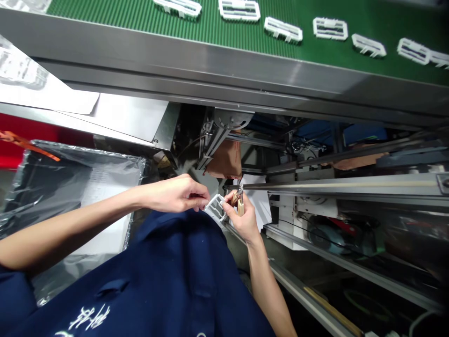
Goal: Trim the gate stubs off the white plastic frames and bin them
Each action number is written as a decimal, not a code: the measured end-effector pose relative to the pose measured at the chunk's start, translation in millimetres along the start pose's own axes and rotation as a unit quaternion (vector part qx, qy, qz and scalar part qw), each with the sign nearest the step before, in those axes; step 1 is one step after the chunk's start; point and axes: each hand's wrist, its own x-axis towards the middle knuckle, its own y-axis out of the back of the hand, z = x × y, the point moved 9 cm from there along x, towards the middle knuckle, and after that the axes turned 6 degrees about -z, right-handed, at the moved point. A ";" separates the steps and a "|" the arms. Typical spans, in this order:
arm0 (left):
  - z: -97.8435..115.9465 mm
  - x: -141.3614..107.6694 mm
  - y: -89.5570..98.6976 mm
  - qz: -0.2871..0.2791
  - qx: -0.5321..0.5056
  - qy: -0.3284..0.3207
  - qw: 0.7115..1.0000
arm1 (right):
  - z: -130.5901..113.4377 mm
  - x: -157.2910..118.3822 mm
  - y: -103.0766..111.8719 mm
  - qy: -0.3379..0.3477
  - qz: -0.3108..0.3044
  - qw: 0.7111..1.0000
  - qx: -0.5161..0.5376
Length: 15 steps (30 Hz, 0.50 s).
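Observation:
My left hand (178,194) comes in from the left and pinches a white plastic rectangular frame (215,208) between thumb and fingers. My right hand (243,217) grips a small wood-handled tool (240,206), and its metal tip is at the frame's right edge. The two hands are close together, just above my dark blue shirt (182,276). The fingers hide part of the tool, and I cannot tell its exact type.
Several similar white frames lie on a green conveyor belt (245,32) beyond a stainless steel edge (196,61). Machinery, rails and cables sit below it. On the left are a silver foil-lined bag (80,173) and white sheets.

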 end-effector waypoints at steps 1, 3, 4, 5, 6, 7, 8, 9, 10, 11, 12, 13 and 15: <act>-0.1 0.3 0.1 -0.001 -0.003 -0.001 1.000 | 0.1 0.1 -0.3 0.001 -0.002 1.000 -0.004; -0.7 0.8 0.7 -0.002 -0.011 -0.001 1.000 | 0.6 0.3 -0.9 0.000 -0.005 1.000 -0.006; -1.3 1.0 1.2 -0.002 -0.014 -0.001 1.000 | 0.9 0.4 -1.3 -0.001 -0.007 1.000 -0.007; -2.0 1.2 1.7 -0.002 -0.017 0.000 1.000 | 1.0 0.5 -1.8 -0.001 -0.010 1.000 -0.008; -2.7 1.5 2.2 -0.004 -0.020 0.001 1.000 | 1.1 0.5 -2.1 -0.001 -0.012 1.000 -0.010; -3.4 1.8 2.3 -0.006 -0.022 0.001 1.000 | 1.2 0.6 -2.4 -0.002 -0.014 1.000 -0.013; -3.9 2.2 2.2 -0.011 -0.022 0.001 1.000 | 1.5 0.6 -2.7 -0.003 -0.017 1.000 -0.016; -4.4 2.6 1.6 -0.017 -0.021 0.000 1.000 | 1.6 0.6 -3.0 -0.004 -0.020 1.000 -0.018; -5.1 3.1 0.6 -0.025 -0.017 0.001 1.000 | 2.0 0.6 -3.5 -0.005 -0.023 0.999 -0.021; -6.0 3.7 -0.5 -0.033 -0.013 0.002 0.999 | 2.5 0.6 -3.8 -0.007 -0.027 0.999 -0.024; -7.1 4.3 -1.8 -0.042 -0.008 0.005 0.999 | 3.0 0.5 -4.2 -0.009 -0.032 0.999 -0.025; -8.3 4.8 -3.2 -0.052 -0.005 0.007 0.999 | 3.4 0.4 -4.5 -0.009 -0.035 0.999 -0.026; -10.8 5.6 -5.9 -0.069 -0.002 0.010 0.998 | 3.8 0.2 -5.1 -0.006 -0.043 0.999 -0.027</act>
